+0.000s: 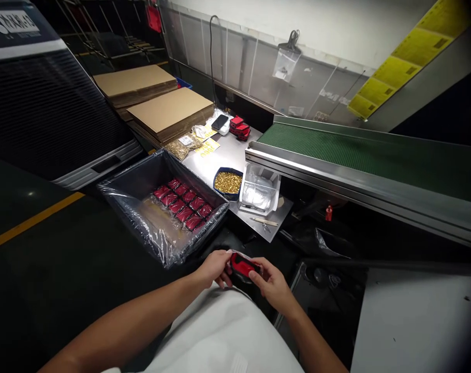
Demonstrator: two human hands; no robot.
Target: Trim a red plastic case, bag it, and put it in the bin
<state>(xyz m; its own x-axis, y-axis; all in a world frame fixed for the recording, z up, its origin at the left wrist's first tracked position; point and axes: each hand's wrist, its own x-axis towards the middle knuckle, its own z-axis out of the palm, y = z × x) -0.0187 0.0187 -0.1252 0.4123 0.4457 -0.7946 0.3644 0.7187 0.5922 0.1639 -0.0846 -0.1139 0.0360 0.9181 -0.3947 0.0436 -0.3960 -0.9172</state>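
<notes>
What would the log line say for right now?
left hand: holds red part | right hand: holds same part | nearby: lined bin with packets

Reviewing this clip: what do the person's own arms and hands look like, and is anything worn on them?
Both forearms are bare to the frame edge, with no sleeves in view. The left hand and right hand are ungloved. No watch, ring or wristband shows. A white garment covers the lap between the arms.
</notes>
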